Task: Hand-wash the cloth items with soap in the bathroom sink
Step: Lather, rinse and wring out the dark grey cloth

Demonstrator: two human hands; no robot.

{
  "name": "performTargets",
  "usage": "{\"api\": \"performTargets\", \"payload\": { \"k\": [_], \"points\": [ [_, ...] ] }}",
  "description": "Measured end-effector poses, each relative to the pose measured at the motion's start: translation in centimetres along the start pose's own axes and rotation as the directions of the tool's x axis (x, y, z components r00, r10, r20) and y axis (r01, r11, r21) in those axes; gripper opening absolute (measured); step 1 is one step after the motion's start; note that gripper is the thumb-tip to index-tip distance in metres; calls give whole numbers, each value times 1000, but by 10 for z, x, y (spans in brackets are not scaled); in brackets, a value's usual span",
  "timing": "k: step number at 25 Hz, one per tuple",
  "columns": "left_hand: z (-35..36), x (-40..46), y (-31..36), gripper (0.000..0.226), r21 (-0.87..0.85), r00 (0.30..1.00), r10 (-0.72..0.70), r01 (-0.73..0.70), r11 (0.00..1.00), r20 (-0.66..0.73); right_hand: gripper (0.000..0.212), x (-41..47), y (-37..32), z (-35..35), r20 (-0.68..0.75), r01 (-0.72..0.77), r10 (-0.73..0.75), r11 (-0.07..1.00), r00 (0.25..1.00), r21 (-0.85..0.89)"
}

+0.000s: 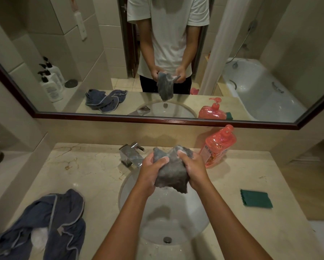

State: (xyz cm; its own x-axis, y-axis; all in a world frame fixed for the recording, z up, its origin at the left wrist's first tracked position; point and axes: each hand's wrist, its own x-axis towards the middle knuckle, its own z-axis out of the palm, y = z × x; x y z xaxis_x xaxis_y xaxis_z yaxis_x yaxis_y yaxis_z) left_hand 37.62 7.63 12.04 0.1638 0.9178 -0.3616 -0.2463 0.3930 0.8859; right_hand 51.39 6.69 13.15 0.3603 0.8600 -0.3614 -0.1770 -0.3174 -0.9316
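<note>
Cloth in hand: a crumpled grey, wet-looking cloth (171, 172) is held above the round white basin sink (198, 222), clear of the bowl, with its lower corner hanging down over the water-spotted porcelain.
Left hand: the left hand (151, 172) clasps the cloth's left side — thumb laid across the front, fingers wrapped behind it.
Right hand: the right hand (194, 168) grasps the right side, thumb pressed into the top fold where a little white lather shows.
Other cloth: a dark blue towel with pale grey edging (50, 224) lies bunched on the beige marble counter (93, 171), left of the sink, with a patch of white suds on it.
Soap: a pink, translucent pump bottle (218, 145) stands at the back of the counter, just right of the hands.
Tap: a square chrome faucet (131, 153) sits behind the basin, its lever angled right.
Sponge: a flat green scouring pad (256, 198) rests on the counter, well right of the sink.
Mirror: the dark-framed wall mirror (157, 121) reflects the person in a white T-shirt holding the same cloth.
</note>
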Motion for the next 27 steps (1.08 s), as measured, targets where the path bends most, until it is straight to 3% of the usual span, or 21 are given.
{"api": "performTargets", "payload": {
  "k": [3, 6, 8, 10, 11, 13, 18, 24, 27],
  "points": [
    [-6, 1, 1, 12, 75, 999, 46, -44, 996, -23, 8, 4, -3, -5, -44, -69, 75, 990, 996, 125],
    [-13, 4, -1, 10, 142, 991, 101, -88, 986, -82, 17, 8, -3, -17, 47, -87, 77, 960, 996, 267],
    [-11, 8, -4, 21, 83, 987, 103, -93, 992, -121, 26, 5, -1, -17, 156, -59, 28, 978, 987, 200],
    [-3, 10, -3, 47, 22, 982, 60, -57, 998, -177, 31, -2, 2, -10, 225, -47, 4, 982, 974, 183],
    [0, 12, -3, 60, 12, 979, 23, -21, 1000, -205, 27, -7, 3, -4, 216, -28, -16, 980, 976, 199],
    [6, 16, -8, 60, 36, 971, -11, 20, 999, -238, 10, -14, 3, 13, 95, 68, -84, 985, 992, 159],
    [29, 4, -9, 40, 156, 982, 29, 0, 988, -185, 38, -10, 14, 46, -218, 160, -174, 984, 960, -82],
    [29, 0, -13, 39, 155, 983, -147, 162, 974, -108, 39, 15, 21, 39, -228, -57, 43, 997, 973, -56],
    [26, 0, -13, 35, 60, 980, -143, 152, 987, -138, 35, 15, 26, 33, -212, -131, 137, 990, 968, 44]
  ]
}}
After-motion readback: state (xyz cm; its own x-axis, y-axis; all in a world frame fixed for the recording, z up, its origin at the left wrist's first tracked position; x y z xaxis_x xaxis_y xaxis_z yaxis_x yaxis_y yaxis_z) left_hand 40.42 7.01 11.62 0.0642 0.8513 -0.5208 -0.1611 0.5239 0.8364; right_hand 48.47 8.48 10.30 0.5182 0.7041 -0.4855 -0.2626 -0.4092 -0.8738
